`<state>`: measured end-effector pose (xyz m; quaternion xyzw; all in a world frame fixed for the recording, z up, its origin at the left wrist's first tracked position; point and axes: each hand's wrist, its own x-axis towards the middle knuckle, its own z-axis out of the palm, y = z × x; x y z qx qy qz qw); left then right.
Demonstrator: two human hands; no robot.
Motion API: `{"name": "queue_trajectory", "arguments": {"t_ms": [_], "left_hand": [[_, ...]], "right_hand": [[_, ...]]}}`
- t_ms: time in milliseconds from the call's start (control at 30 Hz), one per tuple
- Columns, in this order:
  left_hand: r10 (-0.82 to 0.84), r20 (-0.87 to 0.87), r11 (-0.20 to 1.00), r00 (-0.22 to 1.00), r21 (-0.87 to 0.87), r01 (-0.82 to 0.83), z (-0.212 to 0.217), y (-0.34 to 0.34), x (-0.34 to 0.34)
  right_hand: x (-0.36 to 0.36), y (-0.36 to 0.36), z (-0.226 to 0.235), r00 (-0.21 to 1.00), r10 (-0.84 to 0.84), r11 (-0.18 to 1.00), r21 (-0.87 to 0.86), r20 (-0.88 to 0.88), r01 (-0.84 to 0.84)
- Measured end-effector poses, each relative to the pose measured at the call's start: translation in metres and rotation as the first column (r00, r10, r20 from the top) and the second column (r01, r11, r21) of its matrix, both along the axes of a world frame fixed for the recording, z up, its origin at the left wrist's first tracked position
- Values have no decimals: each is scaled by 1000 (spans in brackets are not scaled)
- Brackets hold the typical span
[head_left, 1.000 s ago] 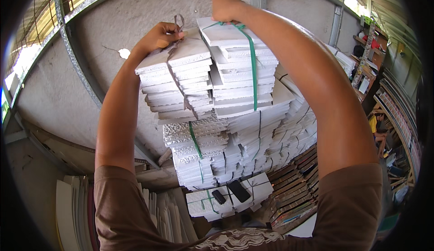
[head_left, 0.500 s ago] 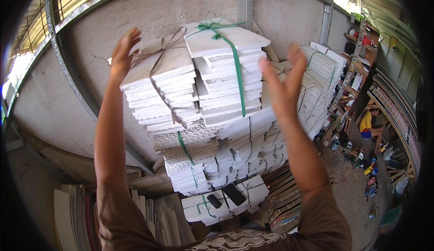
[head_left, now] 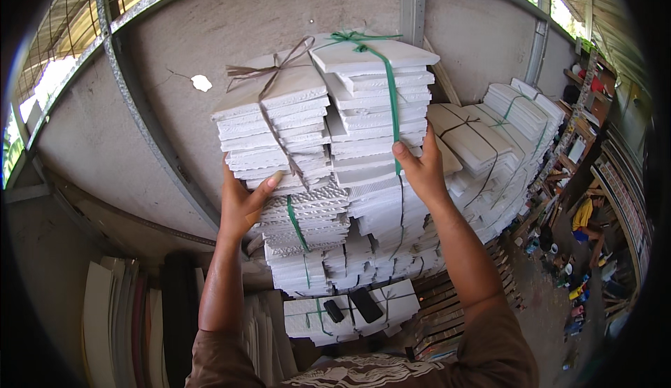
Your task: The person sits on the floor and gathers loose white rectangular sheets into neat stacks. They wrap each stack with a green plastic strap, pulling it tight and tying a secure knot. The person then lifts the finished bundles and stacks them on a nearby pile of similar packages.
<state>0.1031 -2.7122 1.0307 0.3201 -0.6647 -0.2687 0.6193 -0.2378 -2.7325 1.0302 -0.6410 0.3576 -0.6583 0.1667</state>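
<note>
Two tied bundles of white, rough-edged panels stand side by side on top of a tall pile. The left bundle (head_left: 272,119) is bound with a brown strip, the right bundle (head_left: 370,108) with a green one. My left hand (head_left: 244,196) grips the left bundle low on its outer side, thumb across the front edges and fingers partly hidden round the side. On the right bundle, my right hand (head_left: 421,168) holds the lower outer corner, its thumb near the green strip. Below them, more tied panels (head_left: 307,224) make up the pile.
A wall (head_left: 244,31) rises behind the pile, crossed by metal posts. Further bundles (head_left: 479,140) stand at the right. Two small black devices, one a phone-like slab (head_left: 365,305), lie on a low bundle nearest me. Upright sheets (head_left: 115,311) lean at lower left. Someone in yellow (head_left: 582,214) sits far right.
Both hands, raised and apart from the bundles before, have come down and inward onto their lower outer sides. The view has shifted, so the pile appears slightly further right.
</note>
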Motion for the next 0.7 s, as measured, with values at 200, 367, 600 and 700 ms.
{"name": "queue_trajectory", "arguments": {"t_ms": [200,367,600,700], "left_hand": [[139,52,989,989,-50,-136,-10,-3,-10],[240,197,970,951,-77,-229,-3,-4,-13],[214,148,977,966,-20,-213,-20,-10,-4],[350,200,937,915,-77,-341,-12,11,-12]], "right_hand": [[-5,-19,0,999,26,1000,-2,-47,-26],[-15,-30,-1,998,15,1000,6,-65,-15],[8,-1,-9,898,-379,914,-246,-223,324],[15,3,-9,862,-432,889,-287,-265,357]]}}
